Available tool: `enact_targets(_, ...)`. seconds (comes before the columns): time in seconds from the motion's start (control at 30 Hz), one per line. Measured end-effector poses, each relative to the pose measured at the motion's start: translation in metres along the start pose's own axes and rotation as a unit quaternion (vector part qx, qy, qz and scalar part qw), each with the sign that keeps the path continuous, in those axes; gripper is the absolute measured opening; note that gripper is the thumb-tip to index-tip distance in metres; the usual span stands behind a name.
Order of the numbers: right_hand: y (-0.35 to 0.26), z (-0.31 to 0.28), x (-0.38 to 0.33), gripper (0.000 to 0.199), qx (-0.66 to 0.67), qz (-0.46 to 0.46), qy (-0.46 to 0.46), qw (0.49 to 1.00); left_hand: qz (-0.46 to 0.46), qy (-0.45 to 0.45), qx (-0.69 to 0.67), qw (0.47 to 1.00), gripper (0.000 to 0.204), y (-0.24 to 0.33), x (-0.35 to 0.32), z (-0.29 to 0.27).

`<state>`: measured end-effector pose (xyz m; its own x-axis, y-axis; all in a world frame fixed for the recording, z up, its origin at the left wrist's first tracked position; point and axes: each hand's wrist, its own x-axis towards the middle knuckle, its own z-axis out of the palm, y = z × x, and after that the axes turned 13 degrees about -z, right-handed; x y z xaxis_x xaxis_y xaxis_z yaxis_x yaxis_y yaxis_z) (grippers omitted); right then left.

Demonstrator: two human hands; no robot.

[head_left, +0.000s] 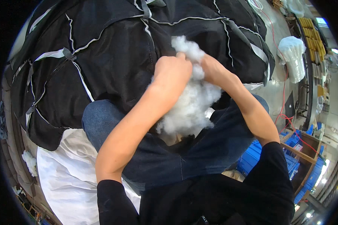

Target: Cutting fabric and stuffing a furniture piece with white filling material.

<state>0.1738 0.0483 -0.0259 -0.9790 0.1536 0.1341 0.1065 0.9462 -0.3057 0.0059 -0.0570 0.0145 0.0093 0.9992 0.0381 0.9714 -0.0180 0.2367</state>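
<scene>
White fluffy fibre stuffing (pixel 194 103) is heaped between my knees, and a tuft rises above it between my hands. My left hand (pixel 173 69) is closed in a fist at the left side of the tuft, its thumb side up. On the other side my right hand (pixel 214 70) grips the same stuffing, its fingertips partly hidden in the fluff. Just beyond both hands spreads a large black fabric piece (pixel 112 63), with white-edged seams and grey strips crossing it.
White cloth (pixel 69 170) lies at the lower left, near a small clump of fibre (pixel 29 163). To the right, a clear plastic-wrapped bundle (pixel 292 58) stands beside a red cord (pixel 285 84). Blue crates (pixel 251 157) and a wooden frame (pixel 298 153) sit close to my right elbow.
</scene>
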Motion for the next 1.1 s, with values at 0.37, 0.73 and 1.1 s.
enact_targets(0.37,0.056,0.029,0.079,0.029,0.205,0.241,-0.075,0.945,0.001,0.003,-0.018,1.000,0.021,0.005,0.007,-0.005)
enact_targets(0.73,-0.032,-0.054,0.037,0.031,0.057,-0.029,0.201,0.978,-0.040,-0.037,0.073,0.996,0.020,0.001,0.013,0.012)
enact_targets(1.1,0.000,-0.013,0.007,0.039,-0.043,-0.023,0.051,0.997,0.001,-0.016,-0.058,0.998,0.034,-0.015,0.002,-0.011)
